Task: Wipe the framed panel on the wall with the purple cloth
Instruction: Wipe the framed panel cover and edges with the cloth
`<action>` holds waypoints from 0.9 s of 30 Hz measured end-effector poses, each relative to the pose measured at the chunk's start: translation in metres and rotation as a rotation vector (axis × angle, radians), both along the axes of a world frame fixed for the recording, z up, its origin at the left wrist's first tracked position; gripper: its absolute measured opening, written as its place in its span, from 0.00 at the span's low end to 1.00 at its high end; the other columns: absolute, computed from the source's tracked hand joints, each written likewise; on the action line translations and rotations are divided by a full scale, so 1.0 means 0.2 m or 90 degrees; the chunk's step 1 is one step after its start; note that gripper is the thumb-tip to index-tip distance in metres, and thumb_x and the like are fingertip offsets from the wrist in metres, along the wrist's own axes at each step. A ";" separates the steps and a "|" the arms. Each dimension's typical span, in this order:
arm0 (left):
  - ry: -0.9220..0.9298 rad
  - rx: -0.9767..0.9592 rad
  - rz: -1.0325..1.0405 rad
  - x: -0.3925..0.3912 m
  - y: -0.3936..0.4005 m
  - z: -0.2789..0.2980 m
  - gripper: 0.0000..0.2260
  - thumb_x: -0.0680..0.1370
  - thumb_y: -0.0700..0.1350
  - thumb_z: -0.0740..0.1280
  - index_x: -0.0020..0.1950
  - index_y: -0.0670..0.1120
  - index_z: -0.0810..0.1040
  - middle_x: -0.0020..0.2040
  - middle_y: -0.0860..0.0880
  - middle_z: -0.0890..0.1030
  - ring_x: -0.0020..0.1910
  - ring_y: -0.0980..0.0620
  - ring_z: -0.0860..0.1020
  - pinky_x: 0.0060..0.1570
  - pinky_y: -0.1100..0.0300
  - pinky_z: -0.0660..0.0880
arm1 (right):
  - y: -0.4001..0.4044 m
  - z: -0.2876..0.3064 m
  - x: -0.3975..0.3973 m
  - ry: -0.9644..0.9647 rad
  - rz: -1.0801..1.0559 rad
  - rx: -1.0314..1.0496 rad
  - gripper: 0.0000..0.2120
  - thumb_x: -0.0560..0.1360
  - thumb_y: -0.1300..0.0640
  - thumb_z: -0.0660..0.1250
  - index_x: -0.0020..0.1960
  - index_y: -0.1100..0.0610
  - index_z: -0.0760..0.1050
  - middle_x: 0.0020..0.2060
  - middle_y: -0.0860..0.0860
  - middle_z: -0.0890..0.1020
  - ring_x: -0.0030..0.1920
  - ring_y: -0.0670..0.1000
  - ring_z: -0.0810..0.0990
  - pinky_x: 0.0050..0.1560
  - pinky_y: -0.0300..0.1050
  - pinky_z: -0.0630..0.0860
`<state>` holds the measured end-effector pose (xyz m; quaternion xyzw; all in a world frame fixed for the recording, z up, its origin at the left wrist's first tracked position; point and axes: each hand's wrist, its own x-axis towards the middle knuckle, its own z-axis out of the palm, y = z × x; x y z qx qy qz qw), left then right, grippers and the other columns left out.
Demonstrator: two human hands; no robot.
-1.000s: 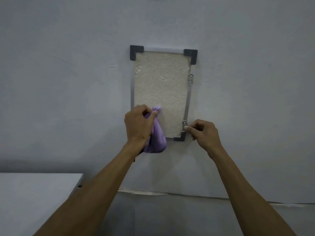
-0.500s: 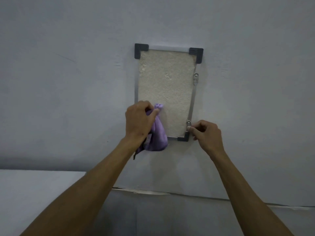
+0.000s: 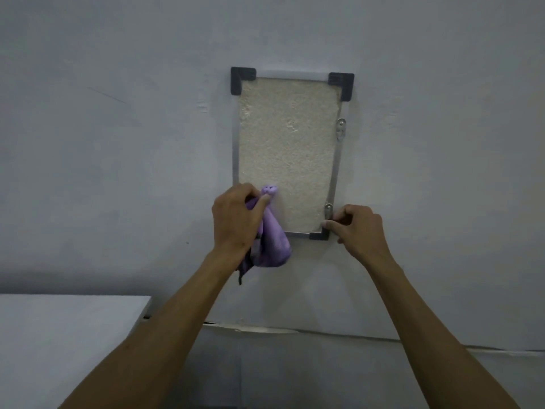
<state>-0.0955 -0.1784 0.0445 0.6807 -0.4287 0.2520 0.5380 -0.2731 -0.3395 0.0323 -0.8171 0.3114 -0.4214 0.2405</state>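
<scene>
Purple cloth (image 3: 269,237), bunched in the left hand (image 3: 236,219) with fingers curled round it, stays at the framed panel (image 3: 286,154) lower-left as a second ago; right hand (image 3: 358,231) still pinches the bottom-right frame corner, so wiping has barely advanced.

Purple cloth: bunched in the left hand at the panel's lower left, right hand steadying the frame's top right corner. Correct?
Not quite. The head view shows the right hand at the frame's bottom right corner bracket, beside the lower clip, not the top right. The rest holds: the purple cloth is bunched in the left hand at the lower left of the framed panel.
</scene>
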 end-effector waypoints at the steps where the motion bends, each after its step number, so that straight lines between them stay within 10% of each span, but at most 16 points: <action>1: 0.014 0.004 -0.009 -0.01 0.01 -0.04 0.14 0.77 0.49 0.74 0.35 0.45 0.77 0.32 0.52 0.77 0.32 0.55 0.74 0.37 0.65 0.69 | 0.00 0.00 0.00 0.005 -0.003 -0.001 0.11 0.70 0.53 0.79 0.36 0.54 0.79 0.32 0.48 0.82 0.31 0.48 0.82 0.37 0.47 0.82; 7: -0.017 0.151 -0.056 -0.04 0.07 -0.17 0.12 0.76 0.48 0.74 0.36 0.44 0.79 0.34 0.48 0.80 0.34 0.50 0.77 0.41 0.52 0.77 | 0.01 0.02 0.00 0.022 -0.011 0.012 0.10 0.71 0.53 0.78 0.37 0.57 0.80 0.32 0.50 0.83 0.29 0.45 0.81 0.31 0.32 0.73; 13: -0.018 -0.026 0.037 0.10 0.04 0.09 0.14 0.77 0.52 0.73 0.36 0.47 0.78 0.32 0.54 0.77 0.31 0.58 0.73 0.36 0.72 0.65 | 0.02 0.01 0.00 0.028 -0.016 0.008 0.11 0.71 0.53 0.78 0.37 0.57 0.80 0.32 0.52 0.83 0.29 0.48 0.82 0.32 0.36 0.74; 20: -0.051 0.159 -0.016 0.05 0.12 -0.18 0.12 0.77 0.48 0.74 0.36 0.44 0.79 0.35 0.49 0.80 0.35 0.50 0.78 0.40 0.54 0.76 | 0.03 0.02 0.00 0.026 -0.017 0.009 0.10 0.71 0.53 0.78 0.37 0.58 0.81 0.32 0.51 0.83 0.30 0.49 0.82 0.35 0.39 0.77; 27: -0.018 -0.013 0.080 0.18 0.12 0.06 0.14 0.77 0.51 0.73 0.35 0.46 0.77 0.33 0.51 0.78 0.33 0.53 0.75 0.37 0.59 0.69 | 0.04 0.01 0.00 0.025 -0.014 0.010 0.11 0.72 0.53 0.78 0.37 0.58 0.81 0.32 0.51 0.83 0.29 0.49 0.82 0.34 0.40 0.78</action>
